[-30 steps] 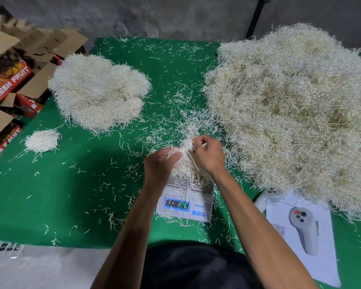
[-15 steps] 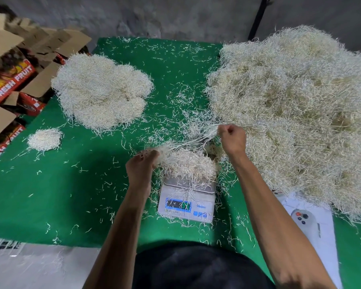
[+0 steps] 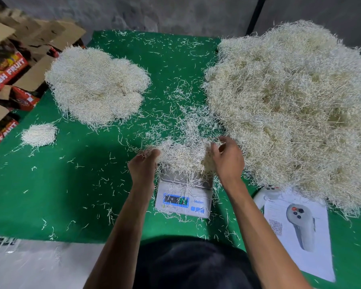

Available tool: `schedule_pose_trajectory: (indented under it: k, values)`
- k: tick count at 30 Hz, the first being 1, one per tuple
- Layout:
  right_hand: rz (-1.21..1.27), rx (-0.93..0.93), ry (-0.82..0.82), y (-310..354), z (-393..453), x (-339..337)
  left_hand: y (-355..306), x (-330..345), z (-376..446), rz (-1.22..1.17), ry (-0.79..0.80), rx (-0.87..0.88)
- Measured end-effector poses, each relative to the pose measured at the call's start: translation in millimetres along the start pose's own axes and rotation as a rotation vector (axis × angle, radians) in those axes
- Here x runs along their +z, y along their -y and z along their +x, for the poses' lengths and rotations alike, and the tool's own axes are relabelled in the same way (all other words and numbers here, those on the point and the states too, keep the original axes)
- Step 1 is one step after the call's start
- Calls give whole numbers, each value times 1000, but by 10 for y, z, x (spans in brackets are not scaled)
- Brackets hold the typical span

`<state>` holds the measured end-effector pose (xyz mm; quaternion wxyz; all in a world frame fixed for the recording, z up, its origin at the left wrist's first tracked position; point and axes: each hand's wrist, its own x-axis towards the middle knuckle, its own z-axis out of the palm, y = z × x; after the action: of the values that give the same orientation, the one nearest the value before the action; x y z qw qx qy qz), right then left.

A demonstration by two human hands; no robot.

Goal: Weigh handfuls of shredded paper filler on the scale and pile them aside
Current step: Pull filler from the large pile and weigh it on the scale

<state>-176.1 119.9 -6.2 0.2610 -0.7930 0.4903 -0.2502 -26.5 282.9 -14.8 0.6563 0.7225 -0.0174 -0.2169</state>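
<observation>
The handful of shredded paper point(image 3: 183, 157) sits on the platter of the scale point(image 3: 184, 192), bunched between your two hands and spilling a little over the platter's edges. Your left hand point(image 3: 143, 167) has its fingers curled into the left edge of the tuft, a few strands caught in that grip. Your right hand point(image 3: 227, 159) cups the right edge with loosely bent fingers; whether it actually pinches any strands I cannot tell.

You appear to be at the weighing step: the portion is on the scale but your hands are touching it, so the reading is likely not true yet. The display is lit, though its digits are too blurred to read. The next move calls for letting go with both hands, letting the number settle, then adding or pulling off strands as needed.

Outward from your grip: to its right, close by, lies one big supply heap point(image 3: 290, 105). Away to the left and farther off is one broad pile of weighed portions point(image 3: 96, 86), and nearer on the left one small separate tuft point(image 3: 39, 134). Loose strands litter the green surface point(image 3: 71, 184). Right of your right forearm lie one printed sheet point(image 3: 279, 243) and one white controller point(image 3: 265, 195). Cardboard fruit boxes point(image 3: 6, 74) stand beyond the left edge.
</observation>
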Motion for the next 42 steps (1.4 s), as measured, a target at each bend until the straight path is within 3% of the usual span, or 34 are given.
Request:
schedule_pose_trajectory:
  k: [10,19,21,24,26,31,36,39,42]
  values:
    - [274,-67,-167,70,31,-56,0,32,-28,70,2,15]
    - [421,-140,-94,236,-21,49,-33,52,-64,9,9,-3]
    - [452,-220,25,284,-42,55,-40,58,-66,22,14,7]
    - [234,-446,372,410,-78,68,-44,77,-77,35,51,40]
    - [78,-540,474,502,-87,78,-38,88,-86,68,87,89]
    - [29,-556,423,576,-104,100,-61,110,-92,91,95,161]
    - [92,-443,149,414,-41,92,-126,-16,-21,4,100,139]
    - [-46,-402,187,235,32,55,-184,-213,131,-123,92,2]
    - [-74,-532,274,245,-5,73,-232,-244,176,-231,148,-102]
